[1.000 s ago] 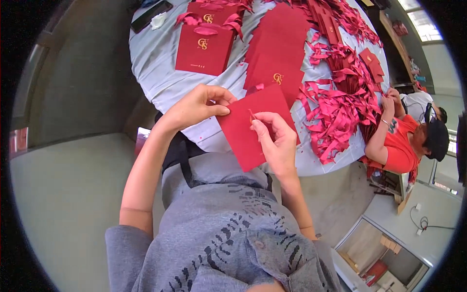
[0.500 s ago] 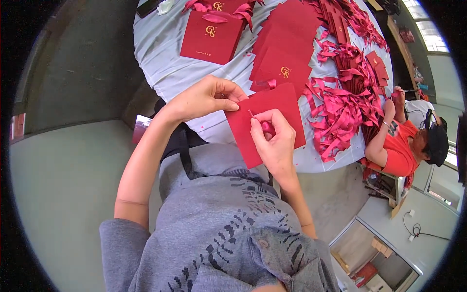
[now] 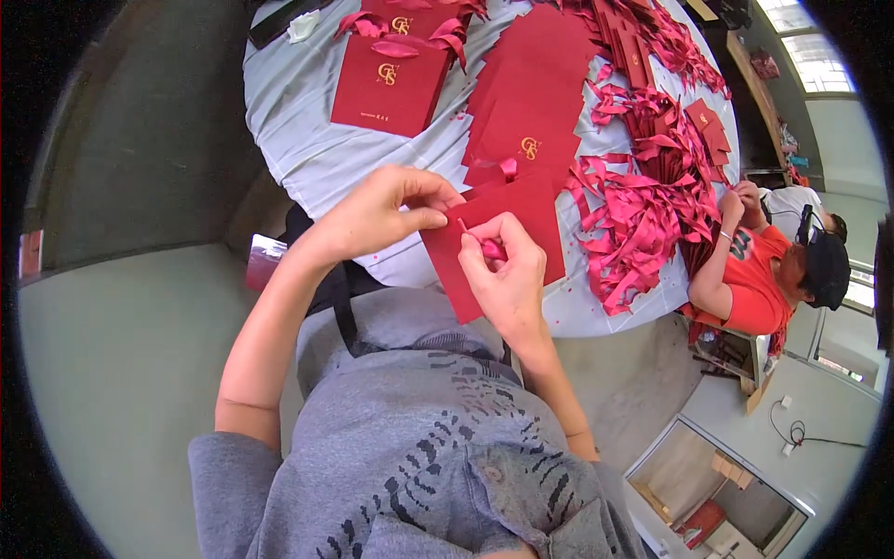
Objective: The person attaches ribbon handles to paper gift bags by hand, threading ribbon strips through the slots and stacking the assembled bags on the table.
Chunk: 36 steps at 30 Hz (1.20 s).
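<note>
A white cloth (image 3: 307,149) covers the round table, where 2 red bags with ribbon handles (image 3: 386,88) stand near the far left edge. Overlapping flat red bags (image 3: 526,98) lie to their right, then a tangled heap of pink ribbons (image 3: 643,238). At the right, a co-worker in an orange shirt (image 3: 752,279) sits by the table. The red bag (image 3: 531,207) is at the near edge, tilted, its upper-left corner pinched by the left hand (image 3: 396,212). The right hand (image 3: 507,275) grips a pink ribbon (image 3: 494,250) against its face, apparently between thumb and forefinger.
</note>
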{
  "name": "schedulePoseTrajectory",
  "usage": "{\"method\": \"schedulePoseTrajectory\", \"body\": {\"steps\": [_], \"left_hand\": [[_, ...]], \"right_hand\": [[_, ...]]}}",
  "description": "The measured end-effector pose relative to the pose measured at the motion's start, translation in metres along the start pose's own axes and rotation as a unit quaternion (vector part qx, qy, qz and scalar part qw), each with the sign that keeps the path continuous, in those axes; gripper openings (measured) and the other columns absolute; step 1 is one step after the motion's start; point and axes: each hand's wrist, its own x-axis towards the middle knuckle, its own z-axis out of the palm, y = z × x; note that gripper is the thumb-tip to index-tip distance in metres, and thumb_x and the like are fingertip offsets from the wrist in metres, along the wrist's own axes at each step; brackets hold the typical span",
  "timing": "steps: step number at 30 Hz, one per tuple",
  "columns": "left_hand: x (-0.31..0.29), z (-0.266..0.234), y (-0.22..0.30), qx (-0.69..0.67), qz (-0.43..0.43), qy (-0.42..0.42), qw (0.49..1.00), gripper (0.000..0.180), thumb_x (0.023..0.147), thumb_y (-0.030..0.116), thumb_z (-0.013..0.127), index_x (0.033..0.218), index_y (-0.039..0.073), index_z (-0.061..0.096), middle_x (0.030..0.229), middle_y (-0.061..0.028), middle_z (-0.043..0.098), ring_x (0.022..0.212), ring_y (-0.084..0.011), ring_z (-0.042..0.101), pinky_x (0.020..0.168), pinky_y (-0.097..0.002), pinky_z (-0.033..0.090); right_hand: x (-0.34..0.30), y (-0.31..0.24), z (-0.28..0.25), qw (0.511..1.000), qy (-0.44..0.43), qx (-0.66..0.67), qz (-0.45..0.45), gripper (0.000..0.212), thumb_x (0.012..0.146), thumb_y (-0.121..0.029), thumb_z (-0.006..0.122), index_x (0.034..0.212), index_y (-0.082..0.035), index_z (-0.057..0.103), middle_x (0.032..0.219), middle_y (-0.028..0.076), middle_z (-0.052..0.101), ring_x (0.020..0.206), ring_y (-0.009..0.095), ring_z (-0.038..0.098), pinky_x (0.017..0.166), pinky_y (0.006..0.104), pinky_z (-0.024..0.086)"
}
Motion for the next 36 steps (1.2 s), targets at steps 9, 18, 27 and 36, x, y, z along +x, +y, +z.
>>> {"method": "schedulePoseTrajectory", "body": {"steps": [9, 18, 27, 36], "left_hand": [[-0.003, 0.03, 0.012, 0.258, 0.186, 0.154, 0.935, 0.019, 0.07, -0.003, 0.063, 0.088, 0.0, 0.063, 0.075, -0.0117, 0.06, 0.077, -0.0262, 0.051, 0.068, -0.0334, 0.043], [0.0, 0.048, -0.006, 0.33, 0.212, 0.206, 0.896, 0.021, 0.067, -0.007, 0.06, 0.087, -0.002, 0.059, 0.078, -0.0128, 0.055, 0.079, -0.0293, 0.048, 0.07, -0.0362, 0.043], [-0.001, 0.053, -0.013, 0.36, 0.23, 0.21, 0.879, 0.024, 0.067, -0.007, 0.058, 0.091, -0.003, 0.057, 0.079, -0.0127, 0.054, 0.079, -0.0297, 0.047, 0.072, -0.0371, 0.043], [0.0, 0.055, -0.017, 0.388, 0.235, 0.213, 0.866, 0.032, 0.064, -0.008, 0.058, 0.095, -0.005, 0.056, 0.079, -0.0136, 0.053, 0.081, -0.0304, 0.047, 0.072, -0.038, 0.043]], "right_hand": [[-0.002, 0.003, -0.001, 0.997, 0.006, 0.031, 0.071, 0.012, 0.076, -0.008, 0.063, 0.075, 0.001, 0.055, 0.061, 0.011, 0.06, 0.055, 0.014, 0.059, 0.053, 0.0285, 0.046], [-0.003, 0.015, 0.019, 0.991, 0.028, 0.064, 0.112, 0.017, 0.079, -0.01, 0.064, 0.077, 0.004, 0.054, 0.061, 0.009, 0.06, 0.054, 0.01, 0.053, 0.05, 0.0272, 0.044], [-0.005, 0.018, 0.022, 0.981, 0.019, 0.136, 0.138, 0.01, 0.083, -0.005, 0.059, 0.079, 0.002, 0.054, 0.069, 0.0, 0.053, 0.061, 0.004, 0.044, 0.053, 0.0198, 0.038], [-0.006, 0.031, 0.034, 0.99, 0.044, 0.106, 0.084, 0.01, 0.084, -0.006, 0.058, 0.08, 0.001, 0.053, 0.07, 0.0, 0.052, 0.062, 0.004, 0.044, 0.053, 0.0187, 0.037]]}}
